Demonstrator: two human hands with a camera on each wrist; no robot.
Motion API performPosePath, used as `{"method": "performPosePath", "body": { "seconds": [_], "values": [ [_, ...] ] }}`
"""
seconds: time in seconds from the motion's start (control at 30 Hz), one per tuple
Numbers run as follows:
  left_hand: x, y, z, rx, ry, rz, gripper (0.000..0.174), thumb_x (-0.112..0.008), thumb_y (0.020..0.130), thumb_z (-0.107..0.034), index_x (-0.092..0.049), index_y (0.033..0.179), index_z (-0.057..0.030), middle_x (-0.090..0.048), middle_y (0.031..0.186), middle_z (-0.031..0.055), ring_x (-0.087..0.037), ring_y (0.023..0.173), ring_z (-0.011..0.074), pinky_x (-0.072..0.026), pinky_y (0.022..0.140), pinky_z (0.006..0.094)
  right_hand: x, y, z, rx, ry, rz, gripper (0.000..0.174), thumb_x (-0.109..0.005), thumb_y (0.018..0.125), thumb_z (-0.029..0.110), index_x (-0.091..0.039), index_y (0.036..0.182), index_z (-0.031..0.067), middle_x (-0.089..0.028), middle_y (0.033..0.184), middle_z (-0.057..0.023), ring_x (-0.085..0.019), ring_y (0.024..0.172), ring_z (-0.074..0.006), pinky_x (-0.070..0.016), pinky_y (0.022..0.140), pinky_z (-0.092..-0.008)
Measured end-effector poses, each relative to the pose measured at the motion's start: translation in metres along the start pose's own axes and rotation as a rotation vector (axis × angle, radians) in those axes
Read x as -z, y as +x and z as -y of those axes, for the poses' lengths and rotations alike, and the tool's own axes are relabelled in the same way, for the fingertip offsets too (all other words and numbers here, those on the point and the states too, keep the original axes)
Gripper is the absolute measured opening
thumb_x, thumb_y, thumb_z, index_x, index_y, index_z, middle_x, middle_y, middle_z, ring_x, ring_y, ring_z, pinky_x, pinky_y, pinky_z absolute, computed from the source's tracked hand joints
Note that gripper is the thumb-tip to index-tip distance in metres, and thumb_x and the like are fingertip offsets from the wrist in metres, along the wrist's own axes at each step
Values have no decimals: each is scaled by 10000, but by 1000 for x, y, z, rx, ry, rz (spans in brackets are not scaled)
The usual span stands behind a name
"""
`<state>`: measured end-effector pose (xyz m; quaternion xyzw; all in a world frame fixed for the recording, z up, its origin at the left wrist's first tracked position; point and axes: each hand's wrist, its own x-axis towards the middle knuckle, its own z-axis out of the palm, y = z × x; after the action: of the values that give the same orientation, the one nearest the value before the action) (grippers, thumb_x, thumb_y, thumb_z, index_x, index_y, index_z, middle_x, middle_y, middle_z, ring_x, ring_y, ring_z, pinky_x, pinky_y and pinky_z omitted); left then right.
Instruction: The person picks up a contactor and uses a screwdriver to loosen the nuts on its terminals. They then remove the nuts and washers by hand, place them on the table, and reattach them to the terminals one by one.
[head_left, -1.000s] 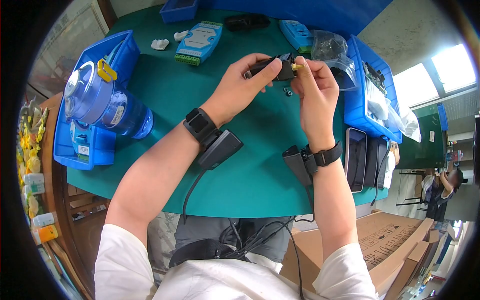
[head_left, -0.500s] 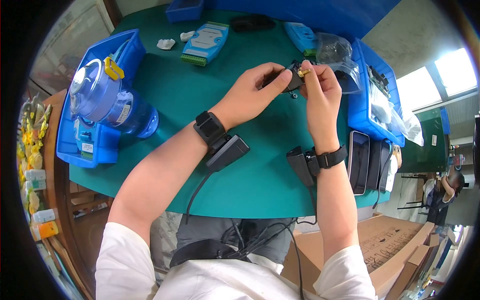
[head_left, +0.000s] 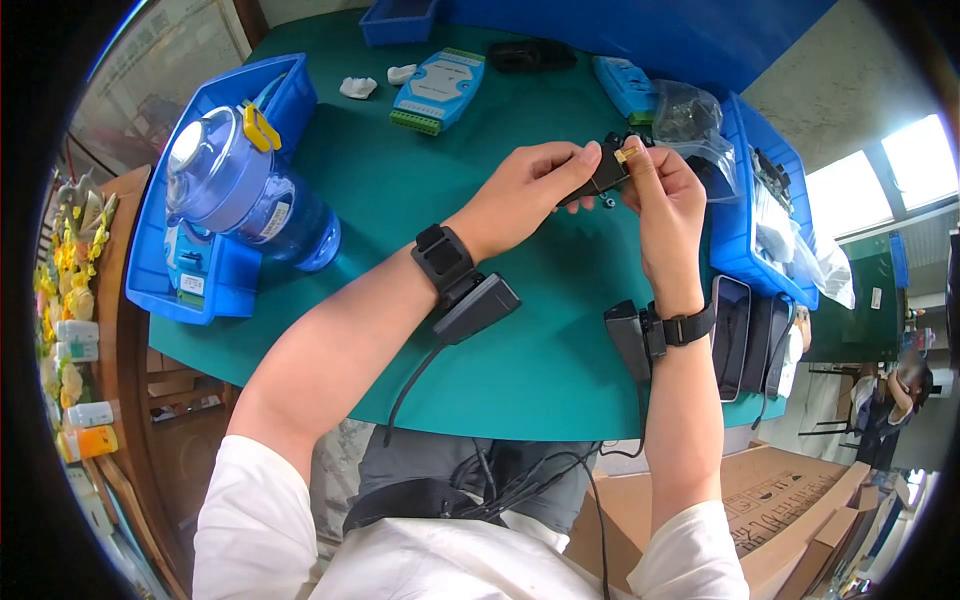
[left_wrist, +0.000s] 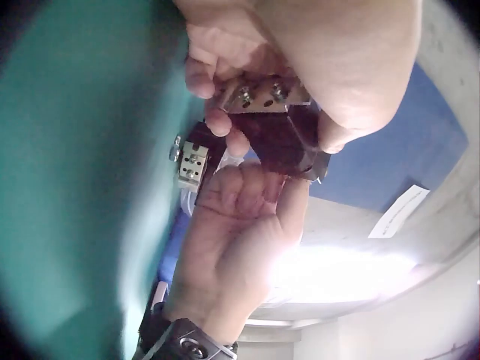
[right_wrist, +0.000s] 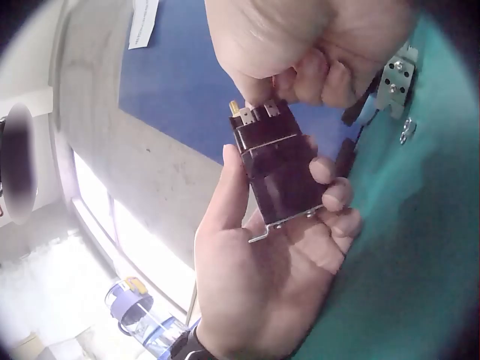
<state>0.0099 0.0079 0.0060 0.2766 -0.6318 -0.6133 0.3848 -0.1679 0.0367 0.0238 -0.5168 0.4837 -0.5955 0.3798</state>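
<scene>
The left hand has its grip clamped round a black device, thumb along one side and fingers along the other, held up over the green counter. The right hand has its grip pinched at the terminal end, beside a brass piece and metal tabs; exactly which small part lies between those fingertips is hidden.

The likeliest trouble, I judge, is a slip: the casing looks smooth, and a sharp push or twist from the right could turn it inside the left grip. Any small part that comes loose up there could fall, since nothing in the hands is braced on the counter. Small metal parts lie below (easy to mix up with anything dropped), just beside a second black device, and a bump could send them rolling.

Sideways force on the brass piece or the tabs could perhaps bend them, as they stand proud of the casing. The metal bracket at the opposite end sits close to the left fingers, so squeezing harder may dig its edge into the skin.
</scene>
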Motion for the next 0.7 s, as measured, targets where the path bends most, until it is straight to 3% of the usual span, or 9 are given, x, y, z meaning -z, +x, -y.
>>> {"method": "performPosePath", "body": {
  "seconds": [0.1,0.2,0.3,0.7],
  "values": [
    [-2,1,1,-11,-50,-11,524,-503,1022,-529,-659,913,-41,-626,792,9,-543,750,97,-447,721,258,1,0,-1,-9,-10,12,279,-693,972,272,-643,854,24,-556,677,47,-435,588,-19,-313,519,-205],
    [-2,1,-1,-5,-28,-6,531,-493,1028,-523,-659,903,-34,-624,781,12,-544,745,97,-452,722,261,3,1,-2,-31,6,36,272,-682,980,270,-633,865,28,-548,678,48,-427,589,-22,-310,522,-206],
    [1,1,-1,7,13,34,518,-429,1063,-487,-667,1005,-32,-643,838,28,-553,785,106,-453,764,271,3,1,0,-45,32,55,260,-667,990,257,-620,871,31,-533,682,50,-409,590,-25,-304,525,-208],
    [2,1,1,35,8,61,551,-420,1060,-507,-672,999,-21,-648,835,39,-565,773,115,-452,768,277,6,1,0,-70,104,125,236,-631,1012,226,-575,878,39,-495,693,44,-381,595,-37,-294,530,-222]
  ]
}}
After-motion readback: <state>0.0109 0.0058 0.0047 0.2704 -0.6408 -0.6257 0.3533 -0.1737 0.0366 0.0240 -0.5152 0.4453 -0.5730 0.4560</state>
